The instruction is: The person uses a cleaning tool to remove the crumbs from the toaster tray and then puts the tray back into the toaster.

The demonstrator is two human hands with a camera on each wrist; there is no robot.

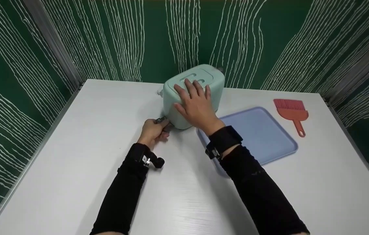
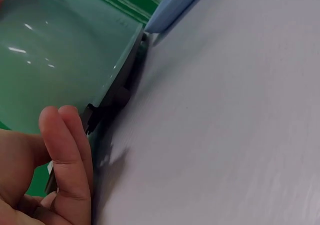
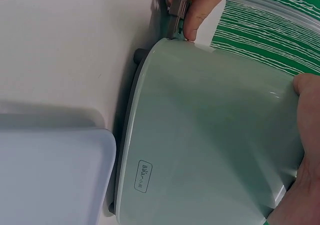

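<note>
A mint-green toaster (image 1: 176,112) stands on the white table, a lid with two oval recesses over its top. My right hand (image 1: 199,107) lies with spread fingers across the lid and near side. At the toaster's lower left end, my left hand (image 1: 153,130) pinches a small dark grey blocky piece (image 3: 177,15) between thumb and fingers. That piece meets the toaster close to its base; I cannot tell whether it is a part of it. In the left wrist view, two fingers (image 2: 65,155) point up beside the toaster's dark base (image 2: 122,75).
A light blue tray (image 1: 259,137) lies right of the toaster, partly under my right forearm. Farther right lies a red brush with its dustpan-shaped handle part (image 1: 292,114). Green walls with white wavy lines (image 1: 184,32) stand along the table's back and sides.
</note>
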